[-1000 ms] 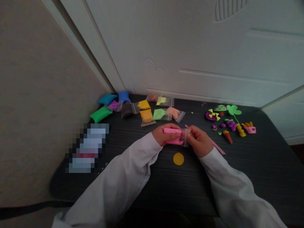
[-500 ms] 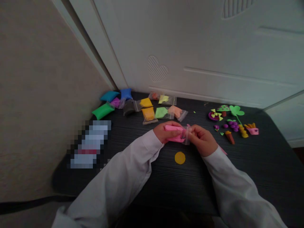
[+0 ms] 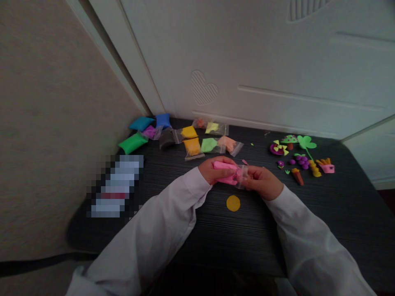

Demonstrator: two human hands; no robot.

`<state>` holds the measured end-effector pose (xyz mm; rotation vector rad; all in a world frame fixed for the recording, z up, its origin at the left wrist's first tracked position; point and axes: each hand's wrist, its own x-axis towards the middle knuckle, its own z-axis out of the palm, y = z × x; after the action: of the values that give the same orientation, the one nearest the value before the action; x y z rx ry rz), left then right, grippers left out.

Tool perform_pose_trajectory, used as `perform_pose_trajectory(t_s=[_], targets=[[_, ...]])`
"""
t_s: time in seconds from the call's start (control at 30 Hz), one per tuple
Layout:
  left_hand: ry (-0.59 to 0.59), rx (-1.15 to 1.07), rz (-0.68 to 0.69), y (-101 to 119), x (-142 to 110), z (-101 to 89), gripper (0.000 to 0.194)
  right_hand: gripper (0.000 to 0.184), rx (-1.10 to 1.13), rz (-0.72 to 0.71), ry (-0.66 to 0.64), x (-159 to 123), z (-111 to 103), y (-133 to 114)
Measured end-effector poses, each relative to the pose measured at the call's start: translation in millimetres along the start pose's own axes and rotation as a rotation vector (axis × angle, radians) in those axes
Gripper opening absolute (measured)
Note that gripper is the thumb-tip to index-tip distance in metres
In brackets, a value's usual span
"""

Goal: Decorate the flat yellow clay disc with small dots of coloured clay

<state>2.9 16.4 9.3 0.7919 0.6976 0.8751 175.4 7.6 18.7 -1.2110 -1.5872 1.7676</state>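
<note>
A clear zip bag of pink modelling clay (image 3: 224, 176) is held above the dark table (image 3: 234, 242). My left hand (image 3: 211, 169) is closed around its clay-filled end. At the bag's clear mouth, my right hand (image 3: 262, 181) has its fingers pinched together on the plastic; whether they also hold some clay is hidden. A flat, round yellow clay disc (image 3: 233, 203) lies on the table just below the bag. Behind my hands rests a small pink clay scrap (image 3: 245, 162).
Bagged clay in several colours, such as an orange bag (image 3: 191, 146) and a green bag (image 3: 133, 142), spreads over the back left. Small clay models stand at the right, among them a clover (image 3: 306, 142) and a pink fries cup (image 3: 327, 167). A pixelated phone-like object (image 3: 119, 185) lies left.
My right fingers have shifted slightly down and turned at the bag's mouth. The pink scrap behind it now shows more plainly. My left hand stays around the bag.
</note>
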Motion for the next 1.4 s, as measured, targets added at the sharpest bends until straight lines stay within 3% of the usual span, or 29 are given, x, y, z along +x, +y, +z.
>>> perform_pose_trajectory(t_s=[0.17, 0.33, 0.5, 0.63, 0.83, 0.97, 1.13, 1.4], targets=[[-0.053, -0.010, -0.010, -0.3, 0.9, 1.5, 0.035, 0.027, -0.020, -0.080, 0.039, 1.7, 5.9, 1.4], [0.062, -0.128, 0.032, 0.9, 6.4, 0.1, 0.038, 0.028, 0.051, -0.074, -0.026, -1.1, 5.3, -2.2], [0.218, -0.218, 0.129, 3.5, 8.1, 0.8, 0.038, 0.032, -0.246, -0.170, 0.183, -4.6, 9.6, -6.4], [0.219, -0.159, 0.163, 4.6, 5.5, 0.3, 0.034, 0.028, -0.417, -0.210, 0.368, -4.4, 12.8, -8.0], [0.147, 0.114, 0.145, 2.2, 7.3, -6.6, 0.026, 0.027, -0.388, -0.255, 0.549, -5.5, 6.4, -11.1], [0.182, 0.278, 0.252, 3.6, 2.8, -0.5, 0.018, 0.023, -0.426, -0.279, 0.575, -7.9, 9.1, -14.3], [0.277, 0.400, 0.292, 5.3, -1.3, 3.8, 0.016, 0.022, -0.480, -0.285, 0.547, -10.2, 10.9, -16.6], [0.204, 0.423, 0.345, 0.0, -1.7, 4.3, 0.011, 0.020, -0.507, -0.324, 0.508, -11.0, 11.8, -15.3]])
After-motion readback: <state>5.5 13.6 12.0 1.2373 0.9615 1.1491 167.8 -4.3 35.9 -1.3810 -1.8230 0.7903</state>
